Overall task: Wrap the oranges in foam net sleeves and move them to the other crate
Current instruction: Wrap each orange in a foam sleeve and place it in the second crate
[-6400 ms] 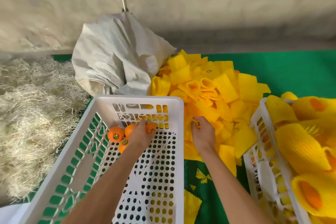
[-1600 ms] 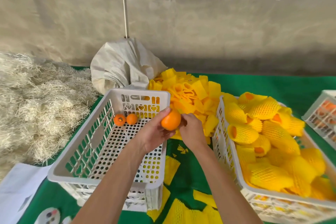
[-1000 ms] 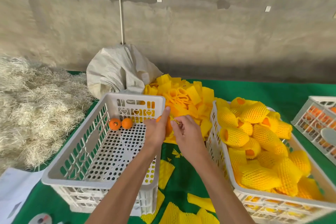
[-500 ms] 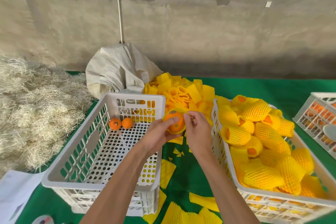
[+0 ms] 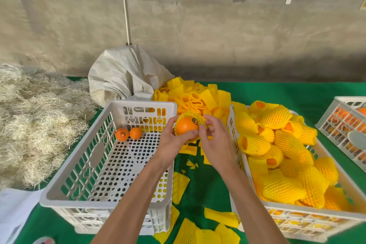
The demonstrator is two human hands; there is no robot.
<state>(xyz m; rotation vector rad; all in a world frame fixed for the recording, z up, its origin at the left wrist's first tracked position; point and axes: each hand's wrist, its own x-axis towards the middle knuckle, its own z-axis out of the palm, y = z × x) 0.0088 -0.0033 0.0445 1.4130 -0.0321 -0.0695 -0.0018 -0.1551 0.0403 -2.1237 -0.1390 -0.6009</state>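
Note:
My left hand [image 5: 172, 140] grips an orange [image 5: 186, 126] between the two white crates. A yellow foam net sleeve [image 5: 199, 118] sits part-way round the orange's far side, and my right hand [image 5: 214, 140] pinches the sleeve's edge. Two bare oranges [image 5: 128, 133] lie at the far end of the left crate [image 5: 107, 202]. The right crate [image 5: 297, 214] is piled with several sleeved oranges [image 5: 277, 164].
A heap of loose yellow sleeves [image 5: 196, 97] lies behind the crates beside a grey sack [image 5: 124, 77]. More sleeves [image 5: 198, 230] are scattered on the green cloth [image 5: 287, 93]. Straw [image 5: 35, 121] fills the left. A third crate [image 5: 344, 127] stands far right.
The sleeve has been pulled further over the orange, which sits a little higher between my hands. Earlier my left hand took the orange from the left crate while my right picked a sleeve.

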